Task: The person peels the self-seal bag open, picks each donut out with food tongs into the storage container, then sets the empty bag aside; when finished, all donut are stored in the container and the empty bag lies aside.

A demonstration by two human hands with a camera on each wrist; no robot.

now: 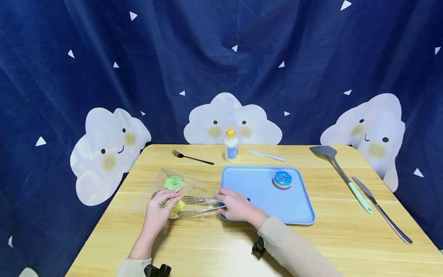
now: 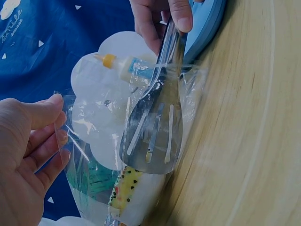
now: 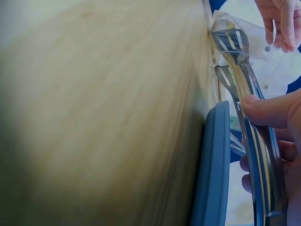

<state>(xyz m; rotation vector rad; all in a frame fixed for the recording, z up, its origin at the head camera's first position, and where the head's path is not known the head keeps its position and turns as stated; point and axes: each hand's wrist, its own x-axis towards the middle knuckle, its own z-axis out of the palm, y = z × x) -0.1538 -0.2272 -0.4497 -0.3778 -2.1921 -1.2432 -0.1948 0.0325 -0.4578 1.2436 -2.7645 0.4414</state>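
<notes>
My right hand (image 1: 238, 206) holds metal serving tongs (image 1: 207, 200) with slotted ends, thumb along one arm. In the left wrist view one slotted end (image 2: 153, 134) shows through clear plastic, close to the yellow doughnut (image 2: 126, 188) with dark specks. My left hand (image 1: 160, 209) pinches the edge of a clear plastic bag (image 2: 75, 136) between thumb and fingers. The yellow doughnut lies by the left fingers, partly hidden by them in the head view. Beyond it, a green doughnut (image 1: 174, 183) shows through the clear plastic.
Right of the bag lies a blue tray (image 1: 257, 184) bearing a blue doughnut (image 1: 282, 179). Behind stand a glue bottle (image 1: 231, 148), a black fork (image 1: 192, 157) and a white knife (image 1: 266, 155). On the right lie a spatula (image 1: 342, 173) and a metal knife (image 1: 382, 211).
</notes>
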